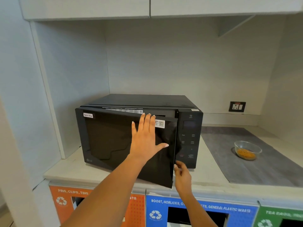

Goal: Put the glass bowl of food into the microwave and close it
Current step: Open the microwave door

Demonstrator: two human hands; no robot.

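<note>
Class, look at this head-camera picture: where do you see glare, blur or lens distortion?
Head view: the microwave door mirrors the room in soft reflections; the right hand is motion-blurred, the left hand sharp; the cupboard edges bow from the wide lens.

Soft, even, fairly bright light, no hard shadows; only a faint one under the bowl (247, 149) at right. The glossy microwave door (114, 141) mirrors pale shapes at centre. The right hand (182, 176) at lower centre is motion-blurred; the left hand (146, 141) is sharper. Wide-angle bending curves the cabinets (147, 7) at the top and the wall at left
</note>
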